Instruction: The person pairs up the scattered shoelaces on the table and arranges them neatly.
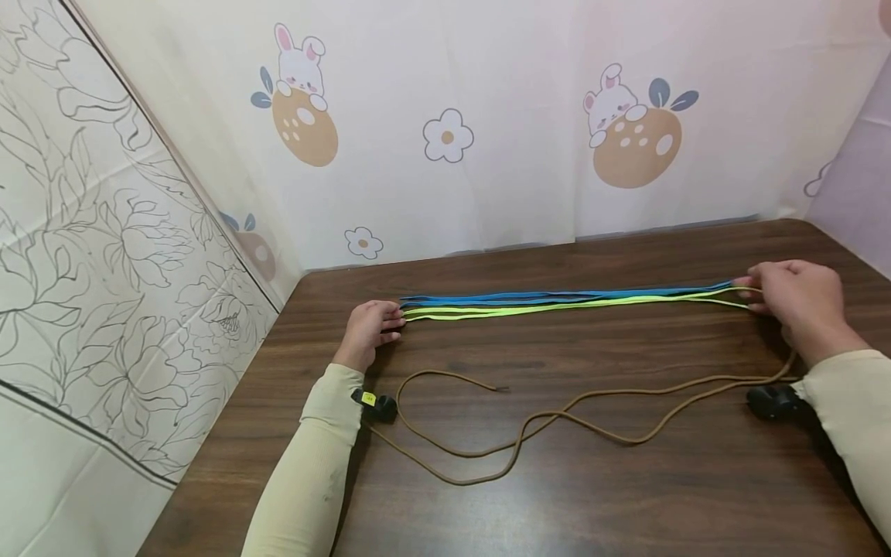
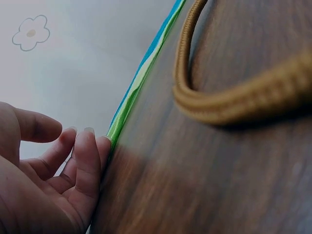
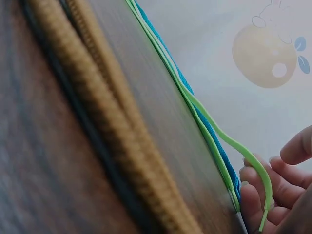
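Yellow-green shoelaces [image 1: 515,310] and blue shoelaces [image 1: 501,299] stretch side by side across the table. At their left end is my left hand [image 1: 369,329]; in the left wrist view its bent fingertips [image 2: 87,156] touch the green lace [image 2: 119,124], thumb apart. My right hand [image 1: 800,298] is at the other end. In the right wrist view one green lace [image 3: 243,152] lies across its fingers [image 3: 278,187], with the thumb held away from them. The blue lace [image 3: 214,141] ends beside the fingertips.
Nearer the front, a long brown cord [image 1: 473,452] lies in loose curves, running from beneath the left wrist to the right one. Each wrist carries a black camera [image 1: 773,402]. The wooden table [image 1: 557,495] meets a patterned wall [image 1: 515,186] at the back.
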The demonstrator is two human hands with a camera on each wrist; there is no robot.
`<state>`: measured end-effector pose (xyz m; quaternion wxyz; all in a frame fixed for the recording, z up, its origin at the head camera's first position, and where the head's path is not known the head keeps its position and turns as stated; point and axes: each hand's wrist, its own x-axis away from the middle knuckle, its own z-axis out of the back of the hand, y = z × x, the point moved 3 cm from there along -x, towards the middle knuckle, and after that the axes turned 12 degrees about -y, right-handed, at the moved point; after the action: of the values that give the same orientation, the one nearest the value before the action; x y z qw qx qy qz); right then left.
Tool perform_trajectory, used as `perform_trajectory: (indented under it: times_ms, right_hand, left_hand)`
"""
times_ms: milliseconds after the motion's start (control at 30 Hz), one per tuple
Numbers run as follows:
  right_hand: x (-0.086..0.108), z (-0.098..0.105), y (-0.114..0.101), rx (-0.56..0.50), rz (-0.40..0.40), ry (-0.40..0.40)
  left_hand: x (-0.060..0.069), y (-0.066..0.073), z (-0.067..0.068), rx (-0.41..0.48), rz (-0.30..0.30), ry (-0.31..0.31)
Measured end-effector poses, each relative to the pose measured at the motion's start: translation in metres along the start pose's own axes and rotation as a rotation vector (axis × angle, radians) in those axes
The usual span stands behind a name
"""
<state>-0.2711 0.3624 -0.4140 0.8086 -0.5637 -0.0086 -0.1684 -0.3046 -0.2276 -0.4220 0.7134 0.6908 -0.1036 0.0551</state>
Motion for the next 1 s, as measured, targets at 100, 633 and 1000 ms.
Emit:
perform_trajectory:
  times_ms: [100, 633, 1000]
  right_hand:
    - [0.0003, 0.0001, 0.0003, 0.025, 0.007, 0.005]
    - [0.0042, -0.0007, 0.0003, 0.064, 0.002, 0.025]
    - [0.0023, 0.0004, 0.0034, 0.132, 0.005, 0.005]
  left_hand:
    - [0.0007, 0.0004, 0.0000, -0.011, 0.000, -0.002]
    - [0.0007, 0.0002, 0.0000, 0.002, 0.006, 0.004]
    - [0.0004, 0.0014, 0.0020, 0.040, -0.014, 0.031]
